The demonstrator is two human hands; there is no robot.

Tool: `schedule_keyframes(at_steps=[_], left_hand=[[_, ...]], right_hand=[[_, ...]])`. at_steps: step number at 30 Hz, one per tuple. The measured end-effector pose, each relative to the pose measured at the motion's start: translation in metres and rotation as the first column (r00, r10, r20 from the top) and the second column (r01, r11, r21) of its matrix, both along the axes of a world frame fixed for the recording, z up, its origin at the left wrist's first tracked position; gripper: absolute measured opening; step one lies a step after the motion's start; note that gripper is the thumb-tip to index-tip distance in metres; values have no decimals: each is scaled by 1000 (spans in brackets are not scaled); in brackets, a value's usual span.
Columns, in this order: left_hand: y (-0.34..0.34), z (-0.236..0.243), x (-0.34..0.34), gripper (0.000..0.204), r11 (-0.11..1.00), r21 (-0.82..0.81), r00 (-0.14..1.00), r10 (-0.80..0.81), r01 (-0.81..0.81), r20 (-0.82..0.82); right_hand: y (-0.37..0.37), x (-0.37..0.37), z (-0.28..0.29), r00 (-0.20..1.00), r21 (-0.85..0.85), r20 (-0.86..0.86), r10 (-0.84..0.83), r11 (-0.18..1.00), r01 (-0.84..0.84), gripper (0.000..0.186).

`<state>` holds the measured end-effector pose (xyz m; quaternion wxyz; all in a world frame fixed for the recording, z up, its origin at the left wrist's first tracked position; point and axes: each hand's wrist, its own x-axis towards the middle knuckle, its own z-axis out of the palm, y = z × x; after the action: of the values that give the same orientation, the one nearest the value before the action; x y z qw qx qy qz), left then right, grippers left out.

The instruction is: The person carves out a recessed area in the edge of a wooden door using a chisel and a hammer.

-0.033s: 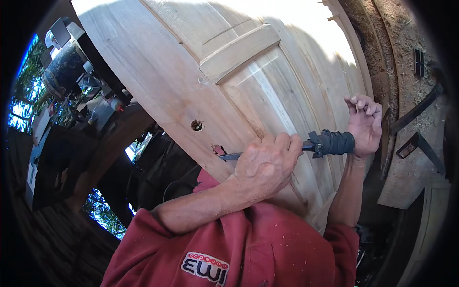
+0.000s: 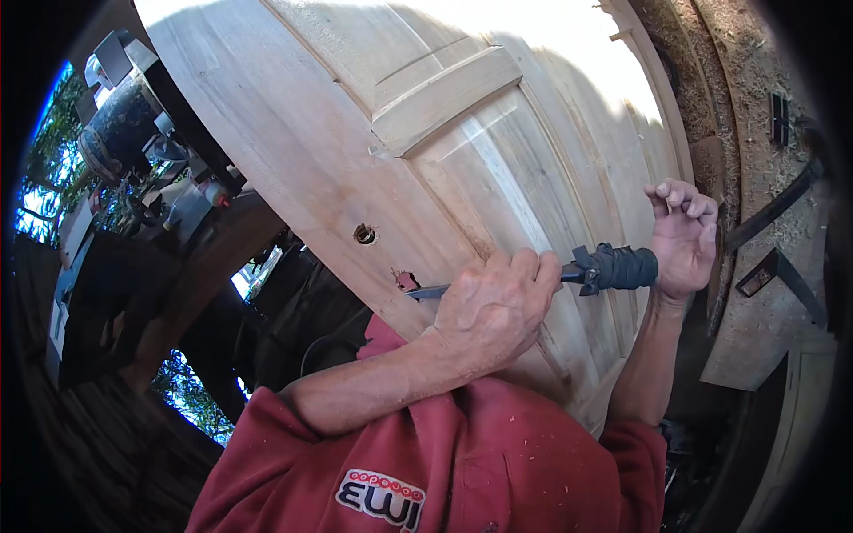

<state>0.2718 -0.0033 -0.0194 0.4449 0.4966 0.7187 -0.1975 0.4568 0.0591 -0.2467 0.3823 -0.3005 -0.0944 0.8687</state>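
Observation:
My left hand point(image 2: 498, 298) is wrapped around the blade of a chisel point(image 2: 620, 267) whose handle is bound in black strips. The blade tip rests at a ragged hole point(image 2: 406, 281) near the edge of a pale wooden panelled door point(image 2: 311, 151). A round hole point(image 2: 365, 234) sits a little farther along the same edge. My right hand point(image 2: 686, 233) is open, fingers loosely curled and holding nothing, with its palm heel right beside the handle's butt end. Whether it touches the handle I cannot tell.
Wood shavings point(image 2: 751, 67) lie over the boards at the right, near a dark angled tool point(image 2: 782, 280) and a dark strip point(image 2: 777, 204). A cylindrical dark machine point(image 2: 120, 133) stands at the left. Bright sunlight falls on the door's far part.
My right hand has shifted slightly to the right, away from the handle's end. My left hand and the chisel have stayed in practically the same place.

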Motion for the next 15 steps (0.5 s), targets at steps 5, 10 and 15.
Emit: schedule_keyframes(at_steps=[5,10,15], left_hand=[[-1,2,1,19,1000,-5,1000,5,-6,-27],[-2,4,-1,20,1000,7,1000,0,0,11],[-1,3,-6,20,999,10,999,-32,32,23]], right_hand=[[4,23,-16,987,12,134,-90,996,89,39],[-13,-14,16,1000,-101,0,-5,995,5,36],[11,30,5,968,-53,204,-145,986,158,24]])
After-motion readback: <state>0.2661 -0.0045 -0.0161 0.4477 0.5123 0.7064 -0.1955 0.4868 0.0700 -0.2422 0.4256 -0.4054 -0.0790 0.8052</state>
